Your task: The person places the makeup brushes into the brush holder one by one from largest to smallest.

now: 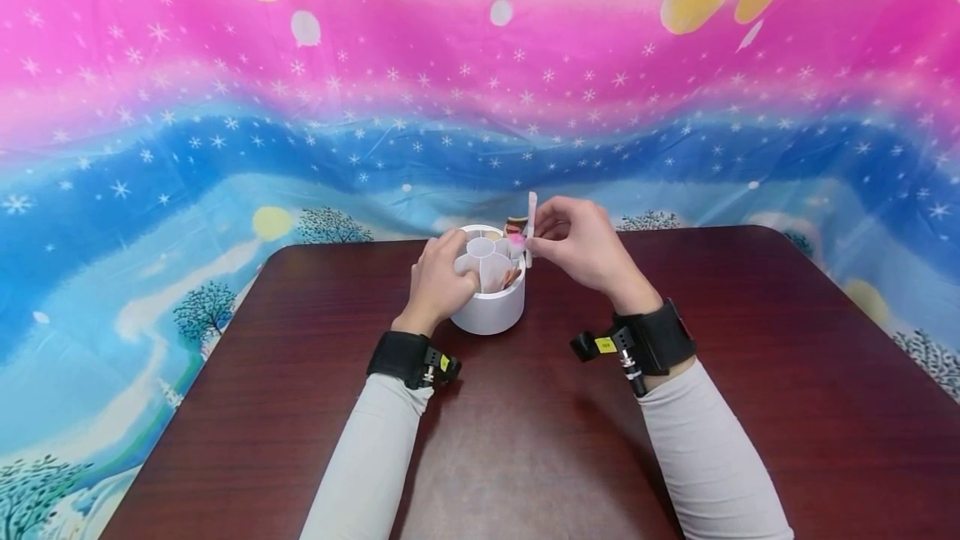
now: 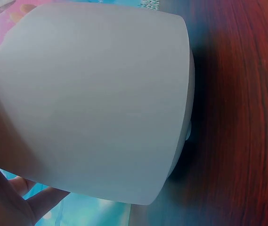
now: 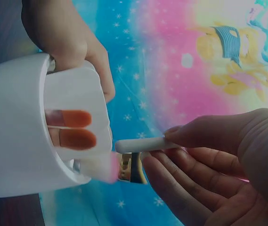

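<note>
A white round organizer (image 1: pixel 487 312) with several compartments stands on the table. My left hand (image 1: pixel 441 277) grips its left rim, thumb over the near edge; the left wrist view is filled by the organizer's smooth wall (image 2: pixel 91 99). Between the thumb and fingers of my right hand (image 1: pixel 581 240), a slim white stick (image 3: pixel 143 144) with a rounded end is pinched. It is upright beside the organizer's right rim. Two orange-brown tipped pieces (image 3: pixel 77 139) stick out of one compartment. A pink-and-white brush head (image 3: pixel 101 165) and a gold-and-black item (image 3: pixel 131 168) show near the stick.
The dark red-brown wooden table (image 1: pixel 337 440) spreads around the organizer on all sides. Behind it hangs a colourful printed cloth (image 1: pixel 420 132) with snowflakes and trees, coming down to the table's far edge.
</note>
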### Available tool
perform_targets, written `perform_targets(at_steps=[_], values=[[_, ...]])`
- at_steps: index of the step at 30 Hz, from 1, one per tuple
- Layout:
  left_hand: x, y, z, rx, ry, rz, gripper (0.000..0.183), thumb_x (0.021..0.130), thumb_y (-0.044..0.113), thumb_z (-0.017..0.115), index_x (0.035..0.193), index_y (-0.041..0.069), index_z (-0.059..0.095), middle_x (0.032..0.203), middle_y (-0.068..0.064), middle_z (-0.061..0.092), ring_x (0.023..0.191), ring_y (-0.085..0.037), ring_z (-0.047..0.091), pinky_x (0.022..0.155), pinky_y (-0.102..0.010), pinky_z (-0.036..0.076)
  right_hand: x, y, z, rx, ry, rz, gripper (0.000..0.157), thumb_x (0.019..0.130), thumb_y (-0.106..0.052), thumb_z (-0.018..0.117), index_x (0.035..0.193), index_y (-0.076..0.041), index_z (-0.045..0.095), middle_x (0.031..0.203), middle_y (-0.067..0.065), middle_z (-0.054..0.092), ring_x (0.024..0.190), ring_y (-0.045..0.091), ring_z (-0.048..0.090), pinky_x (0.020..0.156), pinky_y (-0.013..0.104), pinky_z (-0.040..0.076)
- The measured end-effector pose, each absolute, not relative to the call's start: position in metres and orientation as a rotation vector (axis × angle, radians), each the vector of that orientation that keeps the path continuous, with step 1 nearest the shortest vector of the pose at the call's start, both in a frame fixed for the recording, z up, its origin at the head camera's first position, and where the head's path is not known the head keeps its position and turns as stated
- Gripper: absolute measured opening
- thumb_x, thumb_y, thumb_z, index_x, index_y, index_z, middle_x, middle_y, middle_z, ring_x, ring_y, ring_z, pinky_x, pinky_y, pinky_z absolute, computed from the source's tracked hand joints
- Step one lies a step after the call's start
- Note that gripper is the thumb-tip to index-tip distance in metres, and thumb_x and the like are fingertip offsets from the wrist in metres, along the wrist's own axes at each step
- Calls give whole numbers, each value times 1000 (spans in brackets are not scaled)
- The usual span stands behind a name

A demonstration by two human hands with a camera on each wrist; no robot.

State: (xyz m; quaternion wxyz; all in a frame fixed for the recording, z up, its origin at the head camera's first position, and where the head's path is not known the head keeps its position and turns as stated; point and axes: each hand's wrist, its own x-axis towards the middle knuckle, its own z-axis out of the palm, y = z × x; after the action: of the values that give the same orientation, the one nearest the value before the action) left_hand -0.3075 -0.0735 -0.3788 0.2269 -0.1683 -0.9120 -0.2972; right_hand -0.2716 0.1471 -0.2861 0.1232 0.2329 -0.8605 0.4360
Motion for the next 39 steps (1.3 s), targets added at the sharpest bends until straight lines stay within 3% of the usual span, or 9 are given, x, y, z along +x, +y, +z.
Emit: perform_targets(at_steps=[16,39], values=[[-306,-73,-378,-470,-2516,-821,46,66,21,54,111,30,56,107,13,53,87,-13,42,60,-45,42,-273,134,-294,808,-2472,1304,18,79,-8,70,96,-7,64,85,3,63,74,11,61,70,32,51],[-308,-74,-379,-466,-2522,-809,46,65,22,55,110,30,56,106,13,52,88,-13,42,61,-45,42,-278,132,-302,837,-2532,1296,12,79,-7,70,86,-10,61,87,0,64,77,11,61,74,35,50]])
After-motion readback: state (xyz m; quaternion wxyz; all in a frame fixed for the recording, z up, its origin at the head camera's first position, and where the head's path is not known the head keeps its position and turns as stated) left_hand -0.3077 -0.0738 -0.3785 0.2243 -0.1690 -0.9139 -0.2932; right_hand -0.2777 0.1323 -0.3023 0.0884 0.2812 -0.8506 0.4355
